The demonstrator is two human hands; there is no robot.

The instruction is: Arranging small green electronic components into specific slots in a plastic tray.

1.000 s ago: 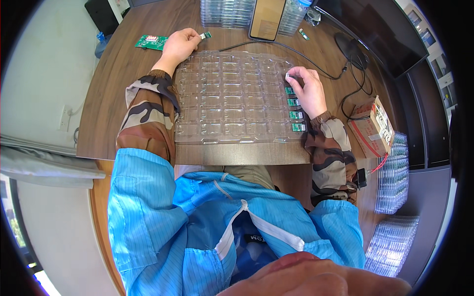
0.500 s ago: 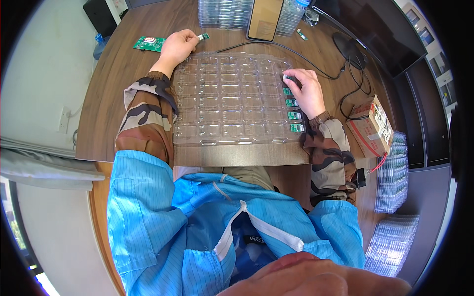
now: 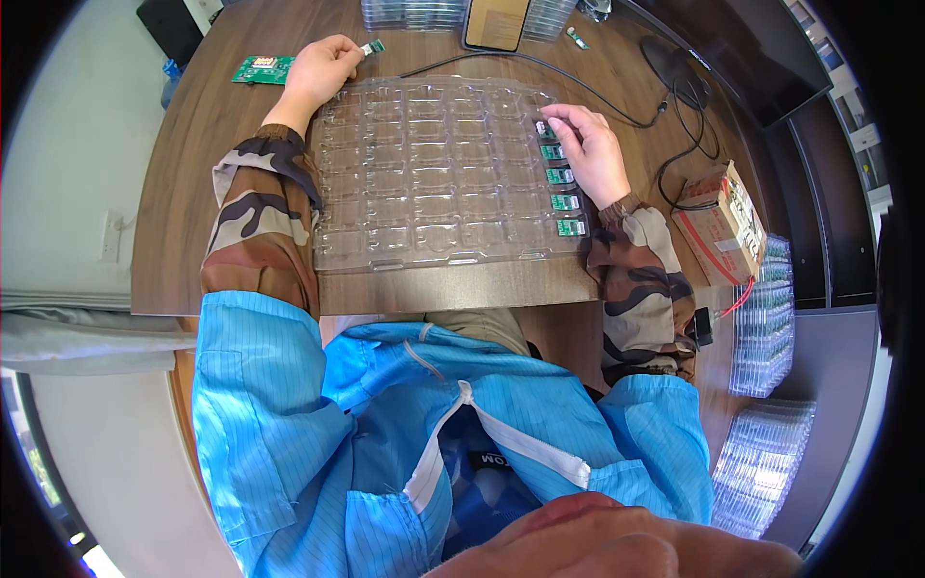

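A clear plastic tray (image 3: 434,173) with many moulded pockets lies on the brown wooden table (image 3: 202,183). Several small green circuit modules (image 3: 562,202) sit in its right-hand column. My right hand (image 3: 593,149) rests at the tray's right edge, with its fingertips pressing a small module (image 3: 542,128) into a pocket near the top of that column. My left hand (image 3: 321,67) lies beyond the tray's far left corner and pinches a small green module (image 3: 372,47) between thumb and fingers.
A green circuit board (image 3: 262,69) lies left of my left hand. Stacks of clear trays (image 3: 424,12) and a flat brown box (image 3: 496,21) stand at the far edge. Black cables (image 3: 665,106), a cardboard box (image 3: 721,223) and more tray stacks (image 3: 766,318) are on the right.
My right hand has moved slightly toward the tray and set its fingertips on a pocket in the right column. My left hand stays put with its module.
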